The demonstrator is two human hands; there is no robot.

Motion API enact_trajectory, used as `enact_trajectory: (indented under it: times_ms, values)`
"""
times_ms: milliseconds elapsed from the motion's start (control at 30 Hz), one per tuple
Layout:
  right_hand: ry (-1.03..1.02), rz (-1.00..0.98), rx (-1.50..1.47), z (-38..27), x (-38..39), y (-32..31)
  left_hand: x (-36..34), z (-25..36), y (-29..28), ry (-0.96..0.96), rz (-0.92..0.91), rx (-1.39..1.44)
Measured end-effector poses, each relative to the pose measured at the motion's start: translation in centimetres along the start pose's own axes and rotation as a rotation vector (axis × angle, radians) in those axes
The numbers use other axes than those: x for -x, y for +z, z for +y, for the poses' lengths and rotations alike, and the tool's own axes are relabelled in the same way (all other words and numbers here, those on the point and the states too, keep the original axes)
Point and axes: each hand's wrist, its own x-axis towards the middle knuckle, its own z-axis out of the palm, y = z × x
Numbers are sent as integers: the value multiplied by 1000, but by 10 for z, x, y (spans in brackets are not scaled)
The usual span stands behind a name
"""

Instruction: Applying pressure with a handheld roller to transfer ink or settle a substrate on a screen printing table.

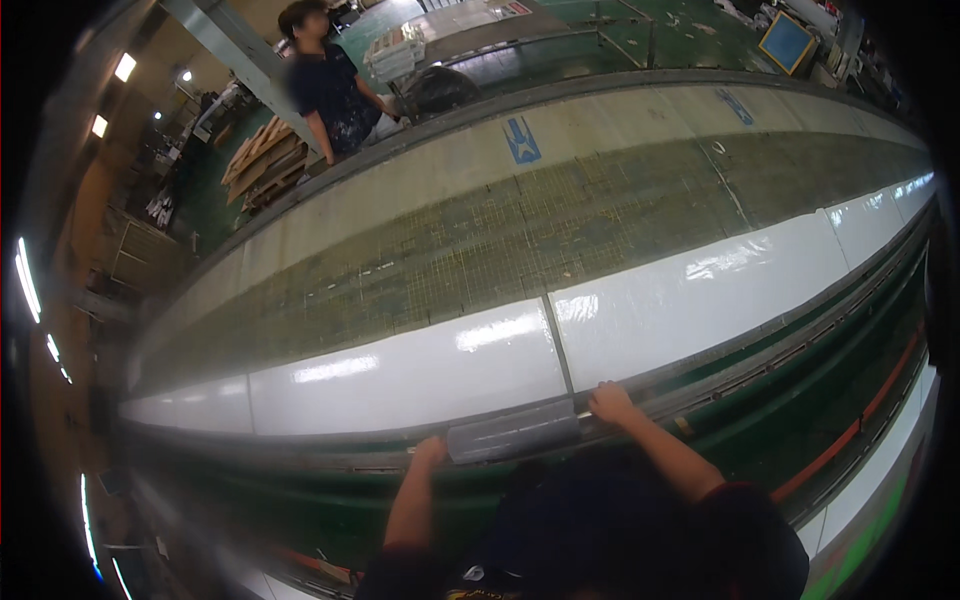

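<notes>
A long roller with a grey, glossy cylinder (512, 430) lies crosswise along the near rail of the long table, just below the white glossy sheets (420, 360). My left hand (430, 450) is closed on the roller's left end. My right hand (609, 400) is closed around the handle at the right end. A narrow gap separates the white sheets above the roller, and more sheets (700, 280) continue to the right.
The olive table bed (450, 240) has yellow marks and a pale far strip with blue figures (522, 140). Across it a person in a dark shirt (330, 90) stands beside stacked wooden pallets (260, 160). A metal cart (600, 40) and blue-framed board (785, 42) are behind.
</notes>
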Motion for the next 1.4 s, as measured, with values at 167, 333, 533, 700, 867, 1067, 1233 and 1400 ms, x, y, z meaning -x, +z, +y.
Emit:
enact_trajectory:
  times_ms: [167, 333, 533, 700, 867, 1067, 1233, 1400]
  values:
    - [73, -217, -114, -9, -2, 7, 0, -15, 14, -59, 159, 9]
    - [-13, -47, -148, -29, 0, 1, 14, -5, 19, -102, 920, 302]
    - [211, 597, -197, -14, 52, -25, 72, 161, 21, 340, 966, 349]
    - [460, 727, -433, -26, 132, -36, 91, 258, 55, 1073, 538, 169]
    - [893, 782, -734, -16, 279, 37, 67, 345, 78, 1217, -69, -488]
    - [1849, 818, -887, -29, 429, 269, 81, 452, 84, 1175, -206, -660]
    - [1835, 657, -1717, -36, 458, 406, 100, 504, 103, 1066, -177, -427]
    - [1629, 694, -1334, 2, 454, 465, 101, 559, 147, 891, -312, -806]
